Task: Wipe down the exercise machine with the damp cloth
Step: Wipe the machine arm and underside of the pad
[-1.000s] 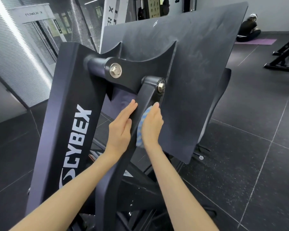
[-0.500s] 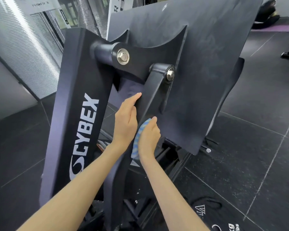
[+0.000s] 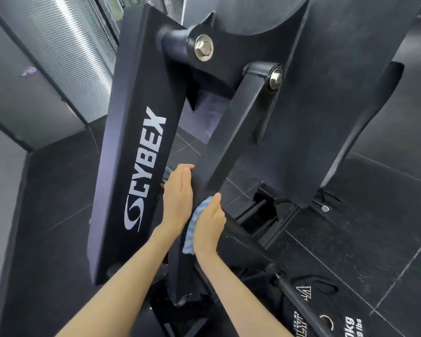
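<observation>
Dark rubber gym flooring [image 3: 350,251] lay under the exercise machine [image 3: 141,152]. The right hand's [image 3: 209,223] nearly straight fingers [image 3: 215,199] pressed the blue striped damp cloth [image 3: 192,227] flat against the lower right edge of the slanted link arm [image 3: 233,132], while the left hand [image 3: 178,198] lay open with straight fingers along that arm's left edge. Soft, light and limp, the cloth probably handled best bunched under the palm; the steel frame looked rigid and heavy, safe to lean on.

Head camera looks steeply down, close to machine [image 3: 136,166].
</observation>
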Demonstrator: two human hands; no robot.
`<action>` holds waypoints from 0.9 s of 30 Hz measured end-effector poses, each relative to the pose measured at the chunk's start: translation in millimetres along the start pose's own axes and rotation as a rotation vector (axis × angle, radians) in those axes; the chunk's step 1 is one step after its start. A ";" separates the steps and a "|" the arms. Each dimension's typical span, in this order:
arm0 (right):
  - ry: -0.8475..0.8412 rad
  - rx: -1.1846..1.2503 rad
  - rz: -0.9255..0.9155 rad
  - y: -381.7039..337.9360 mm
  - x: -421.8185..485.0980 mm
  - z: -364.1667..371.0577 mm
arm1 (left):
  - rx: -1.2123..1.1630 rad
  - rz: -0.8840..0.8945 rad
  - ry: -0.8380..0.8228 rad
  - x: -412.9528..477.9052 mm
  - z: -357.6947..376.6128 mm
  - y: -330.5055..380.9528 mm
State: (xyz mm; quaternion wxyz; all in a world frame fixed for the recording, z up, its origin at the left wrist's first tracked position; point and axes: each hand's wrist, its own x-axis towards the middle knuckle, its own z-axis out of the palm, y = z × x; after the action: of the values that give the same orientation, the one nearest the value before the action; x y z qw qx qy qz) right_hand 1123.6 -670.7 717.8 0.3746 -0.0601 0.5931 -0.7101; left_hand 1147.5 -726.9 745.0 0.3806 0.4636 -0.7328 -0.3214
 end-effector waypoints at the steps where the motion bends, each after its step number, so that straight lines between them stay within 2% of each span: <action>1: 0.004 0.013 0.024 -7.0 3.2 -0.6 | 0.004 -0.007 0.006 -0.5 0.0 -0.3; 5: 0.098 0.114 0.064 -27.0 20.6 5.8 | -0.036 -0.045 0.051 -0.7 2.2 -2.2; 8: 0.141 0.138 0.011 -8.0 18.0 12.6 | -0.059 -0.051 0.076 -0.4 2.7 -1.9; 13: 0.049 -0.052 0.004 49.6 -6.7 7.5 | -0.080 -0.056 0.068 0.4 0.8 -4.7; 18: -0.108 -0.110 -0.007 55.6 -8.4 -5.1 | -0.038 -0.084 0.021 3.3 0.1 -4.7; 23: -0.018 -0.267 -0.099 70.6 -9.6 -0.2 | -0.041 -0.087 0.020 3.2 0.4 -6.9; 27: 0.011 -0.312 -0.089 76.6 -8.5 1.5 | -0.029 -0.077 0.066 1.5 0.9 -7.2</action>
State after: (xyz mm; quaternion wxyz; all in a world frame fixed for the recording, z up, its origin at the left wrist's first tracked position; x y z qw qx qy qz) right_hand 1165.7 -668.0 653.3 0.3256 -0.1401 0.6951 -0.6254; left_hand 1149.4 -730.8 738.9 0.3987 0.4963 -0.6966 -0.3308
